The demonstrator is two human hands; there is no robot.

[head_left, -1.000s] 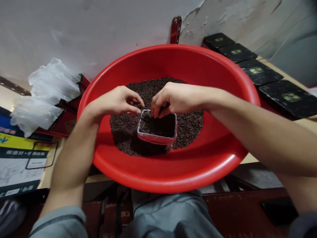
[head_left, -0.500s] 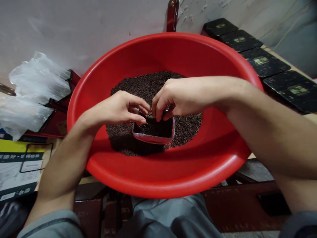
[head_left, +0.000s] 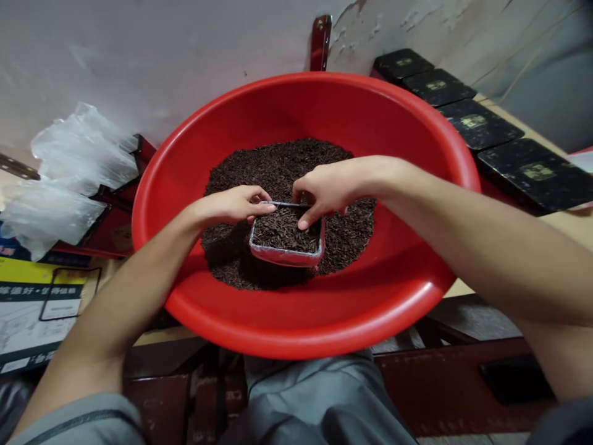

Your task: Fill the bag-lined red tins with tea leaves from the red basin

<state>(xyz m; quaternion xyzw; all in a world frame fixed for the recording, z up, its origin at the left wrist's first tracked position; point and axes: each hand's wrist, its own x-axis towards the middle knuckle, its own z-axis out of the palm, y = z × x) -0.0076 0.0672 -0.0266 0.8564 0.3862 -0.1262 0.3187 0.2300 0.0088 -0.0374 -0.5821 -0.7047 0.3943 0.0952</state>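
A small square container with a red outer wall and a pale, film-like rim sits in a big red basin. Dark dry leaf bits, like loose tea, fill it, and more of the same tea is heaped around and behind it. My left hand pinches the back left corner of the rim between thumb and fingers. My right hand grips the back right rim, its thumb inside against the tea and its fingers behind, partly hidden. A thin edge runs between both hands.
Several black-lidded tins stand in a row on the right. Clear plastic bags lie over red boxes on the left. Nearby, a thin black frame rests on a printed box. A wall rises behind the basin.
Both hands have lowered to the back rim, and the left has closed on it. The tea inside now shows more clearly. The view has shifted slightly.
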